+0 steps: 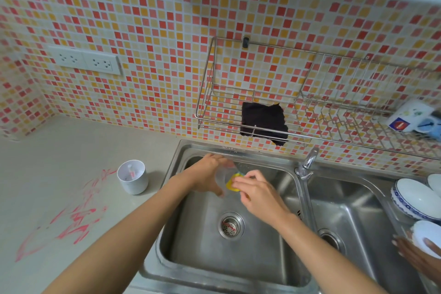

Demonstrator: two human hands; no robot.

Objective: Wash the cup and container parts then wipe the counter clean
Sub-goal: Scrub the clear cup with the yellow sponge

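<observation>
Over the left sink basin (191,241), my left hand (208,174) grips a clear plastic cup (220,175), which is hard to make out. My right hand (259,192) presses a yellow sponge (232,182) against the cup's mouth. A white round container (132,176) with small parts inside stands on the counter (47,174) left of the sink. Red smeared marks (76,217) cover the counter in front of it.
A faucet (309,162) stands between the two basins. A wire rack (253,102) on the tiled wall holds a dark cloth (262,122) and a mug (415,117). Bowls (415,198) sit at the right; another person's hand (420,253) touches one. Wall sockets (86,61) are at left.
</observation>
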